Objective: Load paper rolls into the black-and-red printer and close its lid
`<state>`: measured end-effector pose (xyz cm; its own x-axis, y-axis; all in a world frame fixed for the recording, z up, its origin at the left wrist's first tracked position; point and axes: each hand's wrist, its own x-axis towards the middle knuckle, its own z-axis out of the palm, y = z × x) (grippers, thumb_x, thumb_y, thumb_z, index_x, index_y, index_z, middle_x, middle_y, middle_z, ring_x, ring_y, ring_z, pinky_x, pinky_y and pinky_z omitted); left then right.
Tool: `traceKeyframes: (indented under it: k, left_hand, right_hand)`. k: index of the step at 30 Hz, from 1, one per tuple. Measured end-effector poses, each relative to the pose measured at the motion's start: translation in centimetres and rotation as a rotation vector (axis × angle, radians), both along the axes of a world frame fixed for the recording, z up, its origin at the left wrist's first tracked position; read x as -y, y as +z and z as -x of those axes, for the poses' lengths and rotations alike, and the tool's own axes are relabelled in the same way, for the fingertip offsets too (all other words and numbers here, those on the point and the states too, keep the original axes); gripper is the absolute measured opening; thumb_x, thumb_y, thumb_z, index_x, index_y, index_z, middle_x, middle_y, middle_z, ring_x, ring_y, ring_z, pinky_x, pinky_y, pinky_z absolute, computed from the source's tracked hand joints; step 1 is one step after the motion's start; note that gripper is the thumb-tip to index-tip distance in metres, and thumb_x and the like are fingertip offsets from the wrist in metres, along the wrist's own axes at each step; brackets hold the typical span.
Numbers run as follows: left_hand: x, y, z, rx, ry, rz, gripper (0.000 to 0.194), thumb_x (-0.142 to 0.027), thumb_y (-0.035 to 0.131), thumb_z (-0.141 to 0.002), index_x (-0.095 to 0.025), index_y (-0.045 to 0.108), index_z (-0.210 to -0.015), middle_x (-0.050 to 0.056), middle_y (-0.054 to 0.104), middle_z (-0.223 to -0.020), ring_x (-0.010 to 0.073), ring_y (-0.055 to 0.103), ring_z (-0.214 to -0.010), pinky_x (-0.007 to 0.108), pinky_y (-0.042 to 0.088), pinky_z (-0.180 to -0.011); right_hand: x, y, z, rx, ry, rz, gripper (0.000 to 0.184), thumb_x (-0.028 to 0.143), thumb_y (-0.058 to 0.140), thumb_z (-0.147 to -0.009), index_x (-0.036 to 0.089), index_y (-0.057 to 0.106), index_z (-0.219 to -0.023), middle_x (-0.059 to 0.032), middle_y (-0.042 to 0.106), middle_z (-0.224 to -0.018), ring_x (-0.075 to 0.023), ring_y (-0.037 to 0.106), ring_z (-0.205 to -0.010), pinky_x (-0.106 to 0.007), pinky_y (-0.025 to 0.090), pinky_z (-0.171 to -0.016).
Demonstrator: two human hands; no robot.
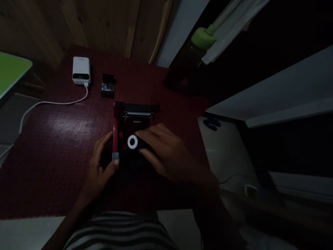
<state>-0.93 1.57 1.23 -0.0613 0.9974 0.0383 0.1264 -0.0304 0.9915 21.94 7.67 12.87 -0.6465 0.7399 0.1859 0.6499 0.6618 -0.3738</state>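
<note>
A red and black box-shaped device (115,135), which looks like a small printer, sits on the dark red table with its lid (137,108) raised at the far side. My left hand (100,166) grips its left side, thumb on the grey front corner and fingers around the outer wall. Over the device's open inside, my right hand (166,149) pinches a small roll (133,142) between thumb and fingers. The roll's white ring-shaped end with a dark hole faces up toward me; its darker body is partly hidden by the fingers. Deep shadow covers the device's front and right side.
On the red table (65,139), a white power bank (81,69) with a white cable (54,102) stands beside a small dark curled piece (108,85). A green tabletop (13,71) is at left. A green-capped bottle (204,37) stands back right; dark sandals (212,124) lie on the floor.
</note>
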Motion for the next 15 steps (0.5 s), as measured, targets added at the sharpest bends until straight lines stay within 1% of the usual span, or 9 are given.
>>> traceKeyframes:
  k: [2,4,7,8,11,13,15]
  left_hand:
    - [0.0,0.1,0.1,-0.026,-0.009,-0.008,0.067,-0.05,0.073,-0.1,-0.031,0.058,-0.163,0.011,0.057,-0.167,0.0383,0.053,-0.156,0.059,0.04,-0.132]
    - [0.0,0.2,0.1,-0.041,-0.013,-0.021,0.067,-0.049,0.072,-0.101,-0.03,0.058,-0.163,0.011,0.058,-0.166,0.0377,0.053,-0.156,0.059,0.039,-0.132]
    - [0.0,0.1,0.1,-0.039,-0.019,-0.039,0.067,-0.048,0.072,-0.102,-0.03,0.056,-0.165,0.011,0.058,-0.165,0.0366,0.053,-0.155,0.059,0.04,-0.132]
    - [0.0,0.1,0.1,-0.035,-0.022,-0.042,0.067,-0.047,0.072,-0.102,-0.03,0.055,-0.165,0.011,0.058,-0.166,0.0363,0.052,-0.156,0.058,0.04,-0.132]
    - [0.0,-0.1,0.1,-0.035,-0.03,-0.046,0.067,-0.046,0.072,-0.103,-0.03,0.054,-0.165,0.011,0.057,-0.166,0.0357,0.052,-0.156,0.057,0.041,-0.131]
    - [0.0,-0.1,0.1,-0.041,-0.031,-0.049,0.067,-0.047,0.072,-0.103,-0.03,0.054,-0.165,0.012,0.057,-0.166,0.0355,0.053,-0.155,0.057,0.042,-0.131]
    - [0.0,-0.1,0.1,-0.044,-0.028,-0.045,0.068,-0.047,0.072,-0.103,-0.03,0.053,-0.166,0.012,0.057,-0.165,0.0355,0.054,-0.154,0.058,0.042,-0.13]
  right_hand:
    - [-0.7,-1.1,2.4,0.184,-0.019,-0.004,0.029,0.005,0.062,-0.103,0.016,0.075,-0.126,-0.0133,0.08,-0.116,-0.0303,0.071,-0.111,-0.046,0.061,-0.101]
    - [-1.3,-1.9,4.1,0.33,-0.059,0.017,0.029,0.0,0.058,-0.102,0.014,0.078,-0.119,-0.0152,0.081,-0.115,-0.0315,0.073,-0.11,-0.045,0.061,-0.098]
    - [-2.2,-2.2,5.3,0.456,-0.093,0.102,0.034,-0.004,0.055,-0.101,0.013,0.081,-0.116,-0.0165,0.084,-0.114,-0.0321,0.077,-0.11,-0.041,0.06,-0.091]
    - [-2.5,-2.2,5.5,0.479,-0.098,0.145,0.036,-0.004,0.055,-0.101,0.014,0.082,-0.116,-0.0161,0.085,-0.111,-0.0315,0.079,-0.106,-0.04,0.06,-0.087]
    - [-3.4,-2.3,5.6,0.473,-0.114,0.247,0.037,-0.004,0.056,-0.1,0.017,0.084,-0.111,-0.013,0.087,-0.099,-0.0277,0.081,-0.086,-0.036,0.056,-0.073]
    - [-3.9,-2.5,5.6,0.444,-0.119,0.269,0.036,-0.002,0.057,-0.101,0.019,0.085,-0.106,-0.011,0.086,-0.092,-0.0249,0.08,-0.076,-0.033,0.053,-0.066]
    - [-4.2,-2.8,5.5,0.434,-0.121,0.269,0.035,0.0,0.056,-0.103,0.02,0.085,-0.103,-0.0092,0.085,-0.087,-0.0227,0.078,-0.071,-0.032,0.051,-0.063]
